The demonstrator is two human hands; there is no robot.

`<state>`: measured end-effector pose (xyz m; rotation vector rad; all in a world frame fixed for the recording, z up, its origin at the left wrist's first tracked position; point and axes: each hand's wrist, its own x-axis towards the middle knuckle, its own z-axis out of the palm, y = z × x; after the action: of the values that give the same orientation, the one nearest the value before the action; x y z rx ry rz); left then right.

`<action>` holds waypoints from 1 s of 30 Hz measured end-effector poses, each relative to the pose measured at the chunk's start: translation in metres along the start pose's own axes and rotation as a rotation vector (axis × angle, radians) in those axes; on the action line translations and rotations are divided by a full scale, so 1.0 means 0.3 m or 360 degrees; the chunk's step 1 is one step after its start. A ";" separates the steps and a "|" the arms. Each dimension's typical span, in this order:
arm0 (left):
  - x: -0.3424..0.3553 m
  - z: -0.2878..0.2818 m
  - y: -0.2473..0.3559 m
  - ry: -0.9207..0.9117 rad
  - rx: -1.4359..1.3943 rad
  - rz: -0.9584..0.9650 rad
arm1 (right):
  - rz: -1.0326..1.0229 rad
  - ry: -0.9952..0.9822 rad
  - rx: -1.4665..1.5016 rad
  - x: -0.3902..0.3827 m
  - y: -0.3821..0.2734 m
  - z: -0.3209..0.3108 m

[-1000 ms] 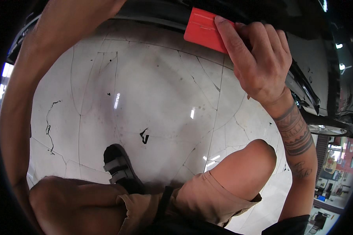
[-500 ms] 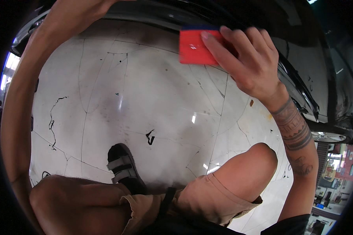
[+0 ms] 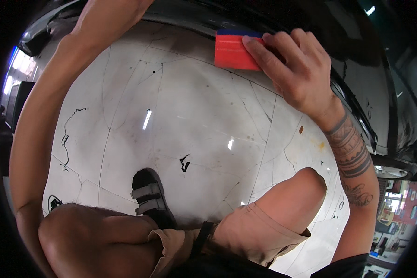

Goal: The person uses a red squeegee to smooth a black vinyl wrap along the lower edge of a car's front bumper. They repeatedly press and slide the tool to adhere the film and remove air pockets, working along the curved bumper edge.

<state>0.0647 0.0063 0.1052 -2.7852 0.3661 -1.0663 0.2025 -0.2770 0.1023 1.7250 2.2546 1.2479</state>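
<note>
My right hand grips a flat red squeegee with a dark blue strip along its far edge. Thumb and fingers pinch its right end, and the strip faces the glossy black car body. Whether the strip touches the panel I cannot make out. My left arm stretches up along the left side to the same bodywork. Only the wrist end of my left hand shows at the top edge; its fingers are out of the picture.
Under me lies a cracked pale tiled floor with black scraps and a thin dark strand. My sandalled foot rests on it. A car wheel stands at the right, with cluttered shelving beyond.
The squeegee has shifted slightly right and up and its face is tilted differently. My left arm has moved a little to the right in view, as has the floor.
</note>
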 end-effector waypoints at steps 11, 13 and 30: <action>0.004 -0.020 -0.014 -0.0037 -0.0376 -0.0126 | -0.0009 0.0071 -0.0134 0.187 -0.060 0.090; -0.006 0.005 -0.034 0.0049 -0.0394 -0.0031 | 0.0034 0.0217 -0.0173 0.216 -0.054 0.127; -0.107 0.009 -0.152 0.0218 -0.0303 -0.0078 | -0.0189 0.0039 -0.0060 0.257 -0.058 0.138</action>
<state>0.0514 0.0591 0.0925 -2.9069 0.4384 -1.3027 0.1791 -0.1911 0.0959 1.5467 2.2935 1.2850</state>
